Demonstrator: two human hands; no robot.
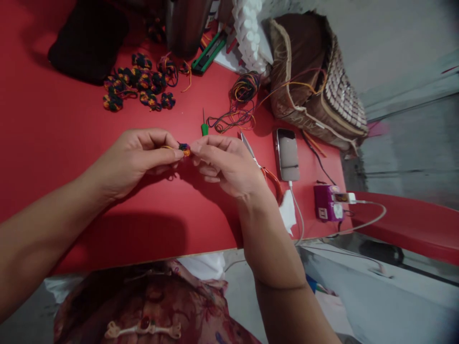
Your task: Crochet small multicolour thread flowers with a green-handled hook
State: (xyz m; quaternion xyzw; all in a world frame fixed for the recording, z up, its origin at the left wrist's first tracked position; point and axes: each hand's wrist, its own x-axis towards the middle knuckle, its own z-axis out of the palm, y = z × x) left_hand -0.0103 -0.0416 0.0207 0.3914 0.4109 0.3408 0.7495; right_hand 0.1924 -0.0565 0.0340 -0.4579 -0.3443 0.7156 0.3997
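Observation:
Between my two hands, over the red table, is a small crocheted yarn piece (185, 149) in dark blue, green and orange. My left hand (143, 155) pinches its left side between thumb and forefinger, with an orange strand beside the fingertips. The thumb and forefinger of my right hand (222, 160) are closed on its right edge. Just beyond the right hand lies a green-handled needle tool (204, 129), its thin tip pointing away. Scissors (268, 174) with orange handles lie partly hidden behind my right wrist. Multicoloured yarn (245, 88) is heaped farther back.
Several crocheted yarn flowers (138, 81) lie at the back left near a black object (89, 40). A green cutter (210, 52) lies behind. A brown bag (311, 71), a phone (287, 154) on a cable and a purple power adapter (328, 203) occupy the right side.

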